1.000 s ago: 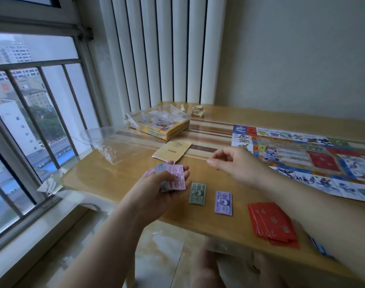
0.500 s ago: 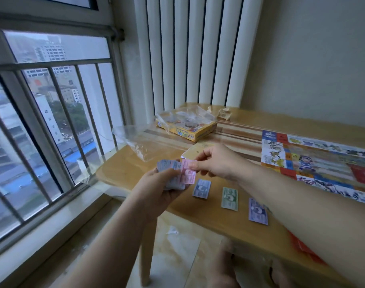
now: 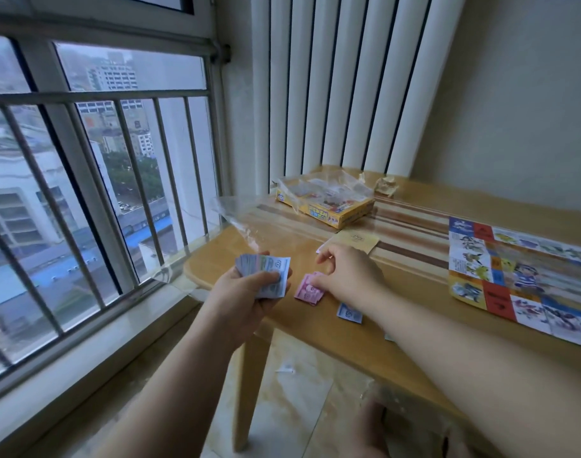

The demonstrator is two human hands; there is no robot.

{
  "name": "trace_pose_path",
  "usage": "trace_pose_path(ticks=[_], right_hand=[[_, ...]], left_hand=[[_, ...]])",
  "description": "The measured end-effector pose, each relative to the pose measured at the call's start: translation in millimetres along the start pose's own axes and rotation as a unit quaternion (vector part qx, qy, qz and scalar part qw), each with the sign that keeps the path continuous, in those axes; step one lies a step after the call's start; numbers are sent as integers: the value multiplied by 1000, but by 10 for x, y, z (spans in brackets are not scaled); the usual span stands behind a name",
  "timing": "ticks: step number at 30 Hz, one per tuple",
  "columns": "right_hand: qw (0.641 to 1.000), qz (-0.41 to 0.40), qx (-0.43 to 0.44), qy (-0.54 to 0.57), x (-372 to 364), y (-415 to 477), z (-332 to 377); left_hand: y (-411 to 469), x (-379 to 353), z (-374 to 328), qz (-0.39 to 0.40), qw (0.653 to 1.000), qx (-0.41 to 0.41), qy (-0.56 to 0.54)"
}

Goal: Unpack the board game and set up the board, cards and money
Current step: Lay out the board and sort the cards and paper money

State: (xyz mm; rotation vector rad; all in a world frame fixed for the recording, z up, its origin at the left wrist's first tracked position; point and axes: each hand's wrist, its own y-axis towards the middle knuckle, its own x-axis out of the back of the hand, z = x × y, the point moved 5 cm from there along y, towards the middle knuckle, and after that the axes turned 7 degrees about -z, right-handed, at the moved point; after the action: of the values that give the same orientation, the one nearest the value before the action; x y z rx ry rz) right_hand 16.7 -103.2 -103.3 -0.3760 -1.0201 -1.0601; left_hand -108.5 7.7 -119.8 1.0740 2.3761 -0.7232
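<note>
Okay, nearest us both forearms reach forward from the bottom edge, the right one crossing the table's near edge. We see the left hand held off the table's left corner, fingers and thumb curled round a fanned stack of money. Just to its right a pink note lies flat on the table. The right hand sits at the note's right edge, knuckles up, fingers curled, thumb and fingertips pinching it. A blue note lies beside the right wrist, close to the pink one. Farther back we see a beige booklet just behind the right hand and the board laid open flat on the right. The yellow box sits in loose clear plastic at the far side.
</note>
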Motion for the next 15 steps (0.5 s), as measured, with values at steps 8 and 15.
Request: trace_pose_path(ticks=[8,15], right_hand=[[971,91,-2,221,398,-194,188],[958,73,-76,267,444,-174,-176]], left_hand=[[-134,-301,241,56,998,27,30],[-192,-353,296,61,996,63,-27]])
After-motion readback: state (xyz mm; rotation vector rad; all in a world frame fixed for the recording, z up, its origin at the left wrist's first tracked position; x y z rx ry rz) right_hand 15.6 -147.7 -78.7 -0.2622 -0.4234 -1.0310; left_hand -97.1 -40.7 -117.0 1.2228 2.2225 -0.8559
